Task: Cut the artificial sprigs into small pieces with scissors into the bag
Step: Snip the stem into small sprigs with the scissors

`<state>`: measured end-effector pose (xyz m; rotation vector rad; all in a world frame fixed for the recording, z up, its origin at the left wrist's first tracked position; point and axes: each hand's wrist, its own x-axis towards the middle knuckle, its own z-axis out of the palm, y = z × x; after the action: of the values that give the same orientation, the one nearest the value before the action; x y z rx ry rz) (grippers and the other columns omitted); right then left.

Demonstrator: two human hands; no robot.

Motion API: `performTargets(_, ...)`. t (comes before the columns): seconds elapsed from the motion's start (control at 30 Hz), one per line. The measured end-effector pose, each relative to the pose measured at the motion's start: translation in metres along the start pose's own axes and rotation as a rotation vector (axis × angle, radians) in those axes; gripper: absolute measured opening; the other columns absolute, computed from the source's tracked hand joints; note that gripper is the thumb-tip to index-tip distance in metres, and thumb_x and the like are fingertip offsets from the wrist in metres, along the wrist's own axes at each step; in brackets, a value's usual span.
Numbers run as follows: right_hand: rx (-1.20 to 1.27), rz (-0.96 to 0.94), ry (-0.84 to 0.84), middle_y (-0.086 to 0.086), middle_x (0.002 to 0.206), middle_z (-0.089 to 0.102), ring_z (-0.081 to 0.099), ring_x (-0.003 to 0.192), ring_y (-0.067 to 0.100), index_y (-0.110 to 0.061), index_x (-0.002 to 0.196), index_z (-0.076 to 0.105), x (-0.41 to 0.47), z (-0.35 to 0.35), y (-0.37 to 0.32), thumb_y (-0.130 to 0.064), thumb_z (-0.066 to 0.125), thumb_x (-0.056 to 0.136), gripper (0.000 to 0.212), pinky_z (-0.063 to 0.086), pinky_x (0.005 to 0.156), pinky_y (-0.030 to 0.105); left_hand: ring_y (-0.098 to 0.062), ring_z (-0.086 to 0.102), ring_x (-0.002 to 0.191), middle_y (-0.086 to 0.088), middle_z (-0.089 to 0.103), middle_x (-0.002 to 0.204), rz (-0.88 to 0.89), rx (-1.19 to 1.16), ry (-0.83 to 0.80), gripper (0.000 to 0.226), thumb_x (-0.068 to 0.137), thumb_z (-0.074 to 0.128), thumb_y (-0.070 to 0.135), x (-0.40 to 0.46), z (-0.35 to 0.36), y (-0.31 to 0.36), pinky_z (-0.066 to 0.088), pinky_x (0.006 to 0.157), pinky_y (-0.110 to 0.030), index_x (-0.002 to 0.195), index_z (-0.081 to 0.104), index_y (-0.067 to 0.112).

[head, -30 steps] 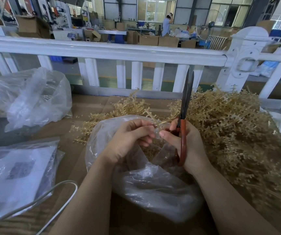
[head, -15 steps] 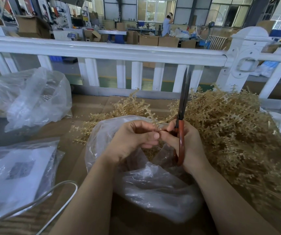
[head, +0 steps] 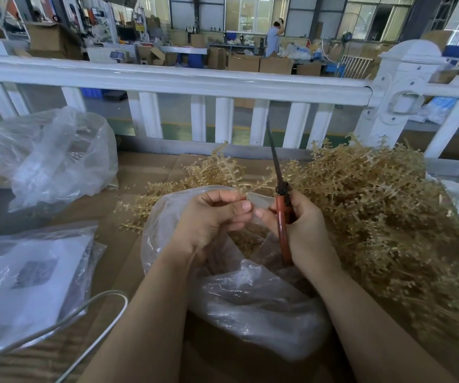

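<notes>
The left hand [head: 211,217] pinched a thin, springy sprig [head: 240,189] over the bag [head: 250,299], best held near its stem, while the right hand [head: 303,230] gripped closed scissors [head: 279,194].

Both hands are up over the clear plastic bag [head: 250,299], which sits open on the cardboard-covered table [head: 145,172]. The left hand [head: 209,219] curls its fingers at the bag's mouth; what it pinches is too small to make out. The right hand [head: 303,230] grips the red-handled scissors [head: 281,211], blades together and pointing up toward the white railing [head: 167,81]. Tan cut pieces [head: 247,239] lie inside the bag. A big heap of tan artificial sprigs [head: 375,205] fills the right side. Two more plastic bags, one crumpled [head: 57,158] and one flat with paper inside [head: 26,277], lie left, with a white cable [head: 90,313] looping near.
</notes>
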<state>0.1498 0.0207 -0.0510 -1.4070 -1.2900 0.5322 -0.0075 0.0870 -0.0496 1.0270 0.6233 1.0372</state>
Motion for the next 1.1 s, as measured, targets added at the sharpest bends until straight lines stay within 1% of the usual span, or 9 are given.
performTargets(0.07, -0.08, 0.015, 0.002, -0.015, 0.085, 0.071, 0.065, 0.082, -0.006, -0.027, 0.102, 0.067, -0.001, 0.0, 0.001, -0.033, 0.083, 0.084, 0.025, 0.045, 0.068, 0.006, -0.012, 0.072, 0.063, -0.007, 0.076, 0.076, -0.009, -0.049, 0.034, 0.012, 0.061, 0.078, 0.01, 0.0, -0.001, 0.002, 0.055, 0.055, -0.02, 0.072, 0.078, 0.016)
performTargets(0.17, -0.296, -0.029, 0.006, -0.018, 0.081, 0.068, 0.062, 0.082, -0.007, -0.033, 0.095, 0.062, -0.004, 0.0, 0.001, -0.055, 0.077, 0.081, 0.03, 0.043, 0.064, 0.007, -0.01, 0.072, 0.065, -0.006, 0.076, 0.079, -0.023, -0.134, 0.056, 0.016, 0.066, 0.076, 0.011, 0.0, -0.002, 0.005, 0.055, 0.056, -0.019, 0.082, 0.076, 0.013)
performTargets(0.3, -0.454, -0.052, 0.011, -0.021, 0.077, 0.064, 0.059, 0.072, -0.007, -0.034, 0.093, 0.057, -0.007, 0.002, 0.0, -0.087, 0.05, 0.064, 0.061, 0.037, 0.055, 0.01, -0.008, 0.072, 0.066, -0.004, 0.076, 0.079, -0.045, -0.244, 0.113, 0.019, 0.068, 0.074, 0.012, -0.001, -0.003, 0.008, 0.056, 0.056, -0.018, 0.088, 0.073, 0.011)
performTargets(0.43, -0.464, -0.071, 0.0, -0.018, 0.082, 0.064, 0.059, 0.075, -0.005, -0.033, 0.097, 0.056, -0.005, 0.003, 0.004, -0.091, 0.044, 0.063, 0.068, 0.039, 0.059, 0.014, -0.009, 0.073, 0.068, -0.004, 0.076, 0.079, -0.061, -0.303, 0.116, 0.014, 0.071, 0.073, 0.011, 0.0, -0.005, 0.01, 0.057, 0.057, -0.018, 0.084, 0.075, 0.01)
performTargets(0.53, -0.544, -0.091, -0.012, -0.02, 0.08, 0.061, 0.055, 0.069, -0.009, -0.035, 0.095, 0.052, -0.005, 0.002, 0.007, -0.093, 0.043, 0.066, 0.065, 0.035, 0.055, 0.011, -0.009, 0.074, 0.071, -0.003, 0.076, 0.08, -0.075, -0.33, 0.108, 0.016, 0.071, 0.071, 0.009, 0.001, -0.007, 0.01, 0.057, 0.059, -0.019, 0.087, 0.073, 0.01)
performTargets(0.63, -0.575, -0.107, -0.017, -0.023, 0.079, 0.059, 0.052, 0.067, -0.011, -0.038, 0.096, 0.05, -0.005, 0.002, 0.007, -0.095, 0.037, 0.065, 0.066, 0.033, 0.053, 0.01, -0.01, 0.074, 0.074, -0.003, 0.076, 0.08, -0.067, -0.342, 0.086, 0.01, 0.072, 0.07, 0.007, 0.001, -0.008, 0.01, 0.057, 0.061, -0.019, 0.078, 0.077, 0.013)
performTargets(0.83, -0.603, -0.113, -0.033, -0.02, 0.083, 0.061, 0.057, 0.073, -0.004, -0.039, 0.098, 0.048, -0.003, 0.001, 0.012, -0.094, 0.042, 0.07, 0.063, 0.042, 0.058, 0.019, -0.01, 0.073, 0.073, -0.003, 0.075, 0.081, -0.051, -0.369, 0.096, 0.02, 0.075, 0.069, 0.004, 0.002, -0.006, 0.011, 0.058, 0.063, -0.019, 0.095, 0.068, 0.007)
performTargets(0.97, -0.628, -0.118, -0.029, -0.021, 0.085, 0.059, 0.054, 0.072, -0.007, -0.039, 0.099, 0.048, -0.004, 0.0, 0.013, -0.092, 0.043, 0.072, 0.06, 0.037, 0.055, 0.016, -0.009, 0.073, 0.072, -0.003, 0.075, 0.081, -0.037, -0.363, 0.124, 0.025, 0.072, 0.07, 0.006, 0.002, -0.004, 0.011, 0.057, 0.061, -0.019, 0.097, 0.067, 0.008)
performTargets(1.1, -0.674, -0.111, -0.048, -0.02, 0.091, 0.058, 0.058, 0.078, 0.002, -0.039, 0.1, 0.046, -0.004, 0.0, 0.015, -0.092, 0.044, 0.074, 0.06, 0.048, 0.061, 0.028, -0.009, 0.072, 0.068, -0.003, 0.075, 0.077, -0.012, -0.367, 0.122, 0.015, 0.071, 0.067, 0.005, 0.001, -0.005, 0.01, 0.058, 0.063, -0.019, 0.084, 0.069, 0.011)
